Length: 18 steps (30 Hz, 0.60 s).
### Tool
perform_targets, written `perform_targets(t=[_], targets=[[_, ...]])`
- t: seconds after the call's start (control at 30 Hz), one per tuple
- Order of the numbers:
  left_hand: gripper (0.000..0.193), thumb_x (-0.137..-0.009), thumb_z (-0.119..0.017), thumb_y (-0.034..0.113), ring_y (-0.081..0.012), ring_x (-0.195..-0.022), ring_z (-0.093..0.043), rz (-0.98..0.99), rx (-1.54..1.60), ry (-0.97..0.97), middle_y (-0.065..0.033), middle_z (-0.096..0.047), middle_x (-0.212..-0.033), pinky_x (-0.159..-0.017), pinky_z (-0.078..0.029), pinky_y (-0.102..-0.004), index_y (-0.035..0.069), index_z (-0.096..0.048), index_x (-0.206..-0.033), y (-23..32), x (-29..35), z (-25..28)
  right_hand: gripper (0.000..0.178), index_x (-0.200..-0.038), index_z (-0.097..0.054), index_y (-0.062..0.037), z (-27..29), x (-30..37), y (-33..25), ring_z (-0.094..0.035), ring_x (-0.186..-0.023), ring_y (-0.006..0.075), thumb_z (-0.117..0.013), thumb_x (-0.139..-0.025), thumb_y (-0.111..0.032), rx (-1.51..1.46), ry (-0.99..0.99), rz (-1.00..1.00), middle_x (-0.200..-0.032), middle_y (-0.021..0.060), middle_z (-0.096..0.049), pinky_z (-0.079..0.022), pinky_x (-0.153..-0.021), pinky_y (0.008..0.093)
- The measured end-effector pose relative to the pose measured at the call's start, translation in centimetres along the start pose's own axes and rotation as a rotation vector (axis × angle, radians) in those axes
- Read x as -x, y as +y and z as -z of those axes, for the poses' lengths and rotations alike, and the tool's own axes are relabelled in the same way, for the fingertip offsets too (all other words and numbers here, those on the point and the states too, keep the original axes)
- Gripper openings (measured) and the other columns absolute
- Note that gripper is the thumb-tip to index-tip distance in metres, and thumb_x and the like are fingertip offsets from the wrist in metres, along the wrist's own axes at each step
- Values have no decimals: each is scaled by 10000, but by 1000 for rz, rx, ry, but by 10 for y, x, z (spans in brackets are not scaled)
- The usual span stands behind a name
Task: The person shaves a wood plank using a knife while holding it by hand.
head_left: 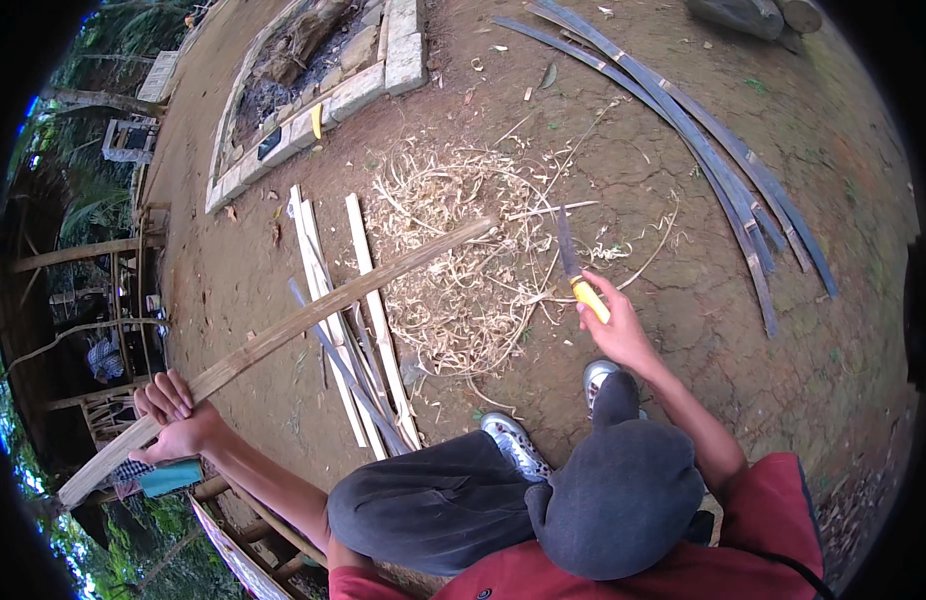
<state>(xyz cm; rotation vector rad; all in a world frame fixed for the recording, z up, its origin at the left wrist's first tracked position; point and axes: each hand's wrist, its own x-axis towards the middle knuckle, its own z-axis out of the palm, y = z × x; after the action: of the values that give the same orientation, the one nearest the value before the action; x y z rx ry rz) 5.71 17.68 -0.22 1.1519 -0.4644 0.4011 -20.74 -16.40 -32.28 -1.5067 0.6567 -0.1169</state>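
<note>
My left hand (178,415) is closed round a long bamboo strip (323,302) near its lower left end. The strip slants up to the right, its far end above a heap of pale curled shavings (443,270) on the ground. In my right hand (618,325) is a knife (573,260) with a yellow handle, its dark blade pointing up and away from me. The blade stands apart from the strip, a little to the right of its far end. Part of the handle is hidden by my fingers.
Several split bamboo slats (373,320) lie left of the shavings. Long dark bamboo strips (723,170) rest at the far right, with logs (753,15) beyond. A stone-edged fire pit (408,50) stands at the back, a yellow object (316,121) on its rim. My shoes (516,447) are near the shavings.
</note>
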Motion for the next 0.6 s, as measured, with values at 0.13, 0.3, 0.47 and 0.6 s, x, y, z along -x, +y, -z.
perform_targets(t=[0.13, 0.3, 0.47, 0.6], targets=[[837, -725, -169, 965, -118, -430, -218, 169, 172, -254, 13, -216, -501, -399, -192, -254, 138, -256, -630, -5, -18, 61, 453, -1398, -418, -7, 24, 13, 24, -608, -648, 109, -551, -972, -86, -48, 63, -51, -775, 57, -609, -500, -601, 302], [851, -701, -137, 981, -112, -428, -227, 157, 187, -275, 13, -220, -498, -395, -195, -246, 140, -247, -629, -3, -13, 72, 426, -1394, -360, -70, 36, 25, 26, -574, -625, 99, -506, -994, -83, -8, 9, -203, -806, 44, -619, -490, -596, 274], [794, -787, -163, 917, -111, -443, -196, 50, -23, 98, 3, -195, -510, -374, -181, -243, 142, -216, -623, 3, 17, -14, 414, -1384, -288, -156, 28, 20, 20, -562, -600, 99, -468, -1014, -111, -140, -242, -242, -1008, 77, -621, -491, -543, 273], [771, -811, -234, 890, -115, -451, -202, -11, -54, 109, 3, -203, -513, -370, -176, -237, 140, -243, -632, 29, 33, -51, 400, -1349, -235, -204, -3, 7, -41, -598, -678, 104, -441, -1019, -113, -56, -539, -267, -1061, 115, -589, -494, -507, 240]])
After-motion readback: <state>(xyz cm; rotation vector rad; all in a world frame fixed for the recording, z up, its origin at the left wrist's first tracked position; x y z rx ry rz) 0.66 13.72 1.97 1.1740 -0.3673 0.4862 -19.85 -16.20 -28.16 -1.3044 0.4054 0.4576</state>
